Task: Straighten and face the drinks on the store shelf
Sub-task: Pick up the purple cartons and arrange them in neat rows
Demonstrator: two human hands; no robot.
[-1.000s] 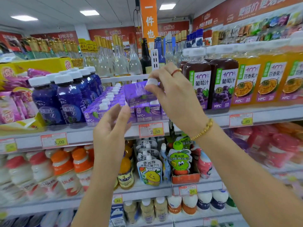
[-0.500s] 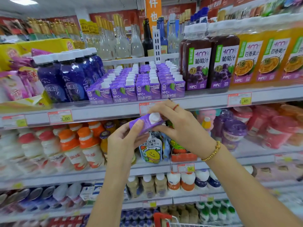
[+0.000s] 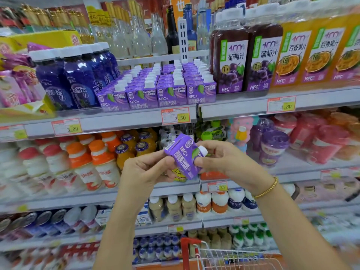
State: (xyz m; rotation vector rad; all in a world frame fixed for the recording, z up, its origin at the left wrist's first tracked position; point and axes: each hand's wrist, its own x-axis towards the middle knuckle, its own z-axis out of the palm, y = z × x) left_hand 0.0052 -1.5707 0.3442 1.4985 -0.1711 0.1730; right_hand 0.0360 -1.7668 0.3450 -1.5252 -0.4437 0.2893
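The small purple juice carton (image 3: 183,155) is off the shelf, held in the air below the block of matching cartons (image 3: 155,88) and in front of the next tier down. It lies tilted, its white cap towards the right hand (image 3: 229,162) and its printed face up towards the camera. It is probably held this way so the person can find the front before setting it back.

The left hand (image 3: 144,168) cups the lower end with its fingers (image 3: 161,159) curled round the carton. The right hand pinches the cap end between thumb and fingertips. A gold bead bracelet (image 3: 266,190) sits on the right wrist.

The block of matching cartons stands in neat files, labels forward, so a returned carton should match them. Left of the block are dark blue bottles (image 3: 78,80). Right of it are grape juice bottles (image 3: 231,59), then orange passion-fruit bottles (image 3: 296,57). Just below its front row, on the grey shelf edge (image 3: 116,122), hangs a 2.50 price tag (image 3: 176,116). Further below stand orange-capped bottles (image 3: 101,162). Lowest in view, below and to the right of the block, is a red wire basket (image 3: 224,258).
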